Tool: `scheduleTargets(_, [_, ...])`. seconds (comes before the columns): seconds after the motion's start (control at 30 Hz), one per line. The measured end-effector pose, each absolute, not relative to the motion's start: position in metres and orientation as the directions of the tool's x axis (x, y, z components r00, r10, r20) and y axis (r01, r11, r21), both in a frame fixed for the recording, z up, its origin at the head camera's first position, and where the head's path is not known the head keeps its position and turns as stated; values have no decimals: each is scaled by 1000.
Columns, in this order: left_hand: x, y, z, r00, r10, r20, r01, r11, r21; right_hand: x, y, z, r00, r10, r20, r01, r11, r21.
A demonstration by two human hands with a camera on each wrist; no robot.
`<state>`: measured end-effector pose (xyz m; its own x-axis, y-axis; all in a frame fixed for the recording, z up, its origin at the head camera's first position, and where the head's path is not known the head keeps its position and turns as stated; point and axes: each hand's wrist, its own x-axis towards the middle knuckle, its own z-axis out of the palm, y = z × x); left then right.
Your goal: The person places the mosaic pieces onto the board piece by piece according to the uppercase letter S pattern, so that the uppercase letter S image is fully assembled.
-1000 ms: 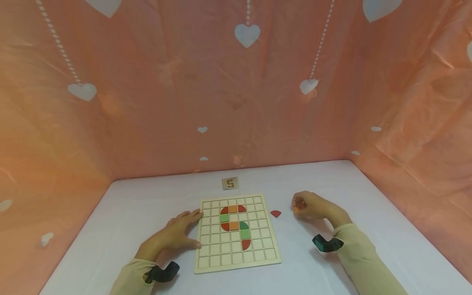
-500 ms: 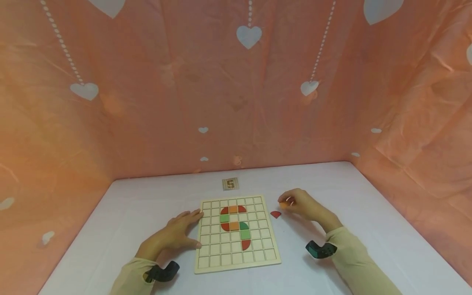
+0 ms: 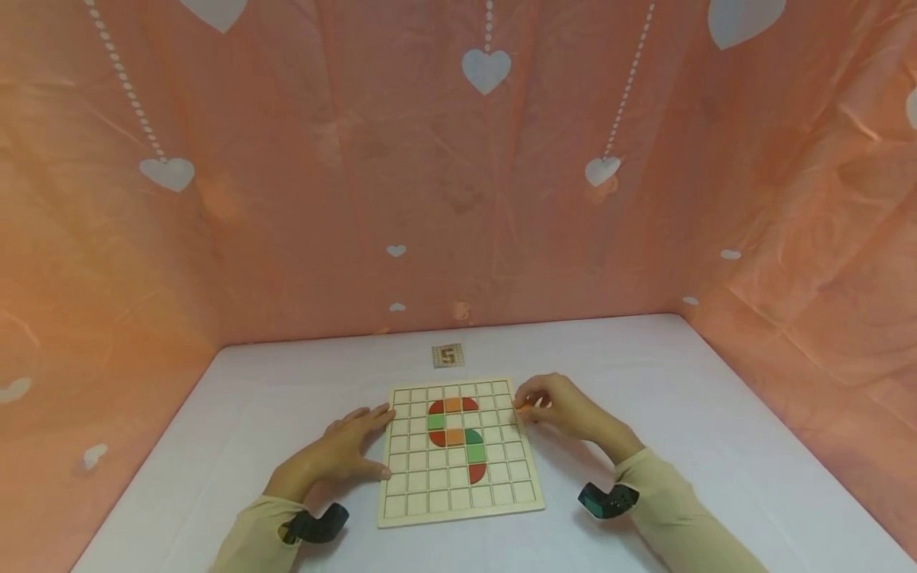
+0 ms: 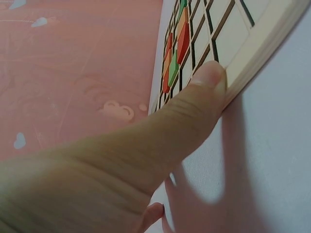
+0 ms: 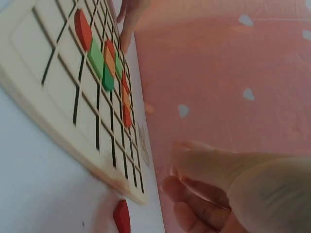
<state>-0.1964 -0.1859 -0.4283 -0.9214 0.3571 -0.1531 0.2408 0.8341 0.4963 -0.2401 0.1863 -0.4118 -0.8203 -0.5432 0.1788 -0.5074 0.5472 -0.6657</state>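
Note:
A wooden grid board (image 3: 419,505) lies on the white table, with several red, orange and green pieces set in its squares as an S-like figure. My left hand (image 3: 337,455) rests at the board's left edge, fingers spread, thumb (image 4: 206,80) touching the rim. Over the right edge, my right hand (image 3: 569,410) pinches a small orange piece (image 3: 525,409) between thumb and fingertips. The fingers hide most of that piece in the right wrist view. A loose red quarter-round piece (image 5: 122,217) lies beside the board below the right hand, hidden in the head view.
A small card (image 3: 447,356) printed with an S-like figure lies behind the board. Orange cloth (image 3: 458,199) with pale hearts walls the table (image 3: 301,382) at the back and both sides.
My right hand has moved left with the orange piece, from the table on the right to the board's right edge, covering the loose red piece. The left hand has stayed put.

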Motion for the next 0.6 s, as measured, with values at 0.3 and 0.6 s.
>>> scheduleTargets(0.3, [-197, -187, -430, -923, 350, -158, 234, 839, 491, -230, 168, -414, -812, -547, 202, -499, 471, -728])
scheduleTargets(0.6, [-197, -187, -431, -920, 364, -145, 248, 828, 503, -217, 146, -421, -797, -572, 196, -504, 449, -738])
